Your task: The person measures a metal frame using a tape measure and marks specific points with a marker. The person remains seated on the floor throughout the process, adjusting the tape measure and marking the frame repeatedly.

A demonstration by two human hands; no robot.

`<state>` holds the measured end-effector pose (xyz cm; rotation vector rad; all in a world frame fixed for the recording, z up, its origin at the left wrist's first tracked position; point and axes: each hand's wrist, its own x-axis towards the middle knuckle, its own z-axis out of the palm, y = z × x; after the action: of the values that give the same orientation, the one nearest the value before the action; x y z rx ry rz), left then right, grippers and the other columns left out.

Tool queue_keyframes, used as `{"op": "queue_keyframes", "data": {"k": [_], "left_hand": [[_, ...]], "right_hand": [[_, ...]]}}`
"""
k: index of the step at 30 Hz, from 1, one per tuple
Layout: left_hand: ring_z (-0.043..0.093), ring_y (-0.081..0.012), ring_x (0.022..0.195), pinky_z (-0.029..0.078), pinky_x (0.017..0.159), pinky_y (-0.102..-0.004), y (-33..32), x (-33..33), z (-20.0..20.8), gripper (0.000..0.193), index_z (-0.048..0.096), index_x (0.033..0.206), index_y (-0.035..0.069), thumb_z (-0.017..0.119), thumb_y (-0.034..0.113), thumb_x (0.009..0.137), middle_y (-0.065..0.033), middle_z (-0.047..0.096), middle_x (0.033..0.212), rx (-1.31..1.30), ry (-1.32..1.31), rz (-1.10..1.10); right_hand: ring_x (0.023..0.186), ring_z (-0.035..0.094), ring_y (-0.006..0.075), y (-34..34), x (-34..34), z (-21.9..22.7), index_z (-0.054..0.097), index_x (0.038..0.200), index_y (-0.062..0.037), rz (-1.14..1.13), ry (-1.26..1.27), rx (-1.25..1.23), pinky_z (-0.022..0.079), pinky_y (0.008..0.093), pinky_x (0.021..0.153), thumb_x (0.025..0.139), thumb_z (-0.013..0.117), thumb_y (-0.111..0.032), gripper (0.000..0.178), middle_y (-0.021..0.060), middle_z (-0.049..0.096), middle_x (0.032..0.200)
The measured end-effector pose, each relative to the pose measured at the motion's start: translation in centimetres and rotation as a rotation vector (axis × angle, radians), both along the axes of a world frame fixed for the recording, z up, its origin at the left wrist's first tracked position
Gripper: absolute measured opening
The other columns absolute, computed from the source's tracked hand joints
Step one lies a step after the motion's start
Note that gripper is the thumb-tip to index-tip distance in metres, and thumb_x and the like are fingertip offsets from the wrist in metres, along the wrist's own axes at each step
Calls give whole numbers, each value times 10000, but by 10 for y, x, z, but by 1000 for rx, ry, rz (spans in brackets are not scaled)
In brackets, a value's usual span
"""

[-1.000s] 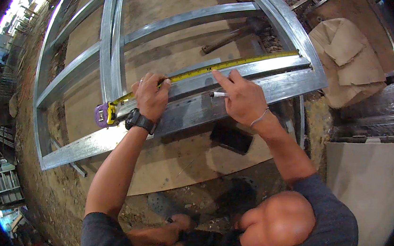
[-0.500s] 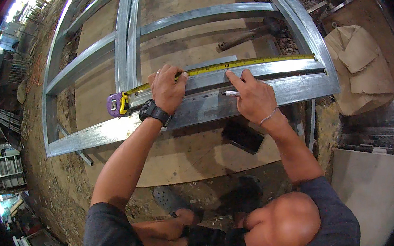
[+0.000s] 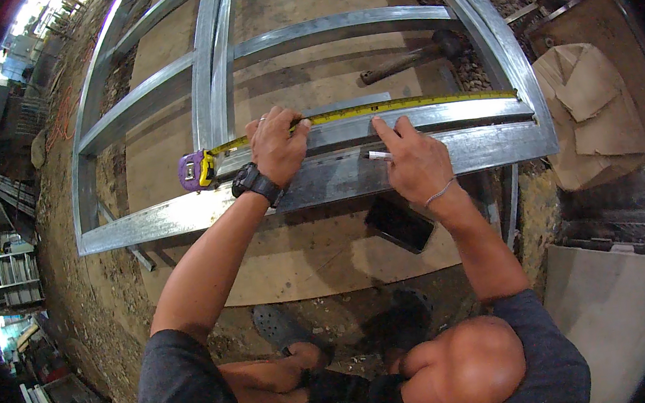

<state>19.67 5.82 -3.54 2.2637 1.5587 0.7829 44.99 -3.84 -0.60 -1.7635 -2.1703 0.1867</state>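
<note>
A purple and yellow tape measure [image 3: 196,171] rests on the near side of a silver metal frame [image 3: 150,223], with its yellow blade [image 3: 445,99] pulled out to the right. The blade runs along a loose metal tube [image 3: 477,110] that lies on the frame, reaching almost to the right-hand rail. My left hand [image 3: 280,145] is closed over the blade and tube, thumb and fingers pinching the blade's edge. In my right hand [image 3: 418,163] a white marker pen [image 3: 379,155] is gripped, its tip pointing left. That hand's index fingertip touches the tube just below the blade.
A hammer [image 3: 402,63] lies beyond the tube on a brown board [image 3: 290,271] under the frame. Near my right forearm is a black phone [image 3: 399,223]. Folded brown paper [image 3: 592,117] sits at the right. Rails of the frame cross ahead, and my feet are close to the board's near edge.
Hardly anything differs. The whole view has shifted very slightly; both hands keep their places on the tape blade and tube.
</note>
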Motion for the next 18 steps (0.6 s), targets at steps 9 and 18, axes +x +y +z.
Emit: {"op": "queue_keyframes", "data": {"k": [9,18], "left_hand": [[660,-346,1036,394,985,-482,0,-1,-2,161,754,995,110,709,263,969,-116,690,1003,45,10,-3],[664,-356,1021,410,975,-475,-1,-2,-2,213,766,1039,83,705,278,980,-127,694,1004,57,-3,-10]], "right_hand": [[810,771,326,14,-49,2,619,1471,-45,155,-97,15,616,453,721,915,675,-160,571,145,670,1126],[792,780,306,23,-49,3,677,1381,14,284,-223,62,630,420,686,915,660,-157,496,147,703,1060]]}}
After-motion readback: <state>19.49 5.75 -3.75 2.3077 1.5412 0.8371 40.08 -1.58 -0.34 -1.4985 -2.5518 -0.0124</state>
